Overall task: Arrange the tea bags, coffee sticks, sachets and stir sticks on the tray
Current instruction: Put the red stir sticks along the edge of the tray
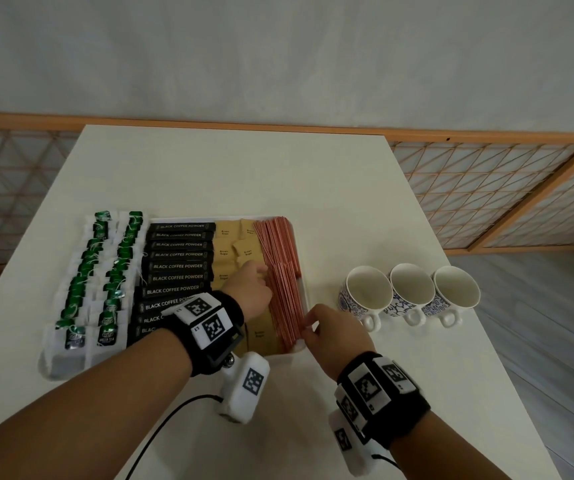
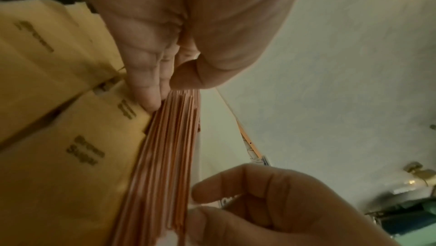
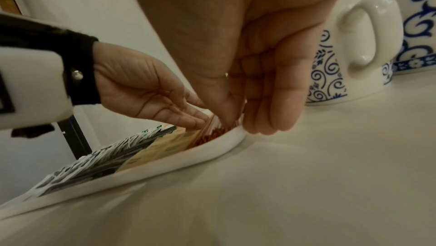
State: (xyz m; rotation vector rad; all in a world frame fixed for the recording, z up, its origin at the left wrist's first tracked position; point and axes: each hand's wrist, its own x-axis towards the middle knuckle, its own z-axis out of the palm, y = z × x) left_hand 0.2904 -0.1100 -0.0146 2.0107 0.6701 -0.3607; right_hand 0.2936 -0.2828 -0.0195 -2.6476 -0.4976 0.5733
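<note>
Steadying stir sticks point(image 1: 280, 271) on tray point(image 3: 165, 160): our left hand point(image 1: 249, 289) flat-fingered against bundle, right hand point(image 1: 334, 332) pinching near ends.

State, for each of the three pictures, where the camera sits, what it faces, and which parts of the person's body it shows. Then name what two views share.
Head: high up, facing down at the table and tray; both forearms and hands show.
Left wrist: under the left hand, facing along the stir sticks.
Right wrist: low, under the right hand, facing the tray's rim; the left hand shows too.
Shared: stir sticks and sugar sachets appear in all.
</note>
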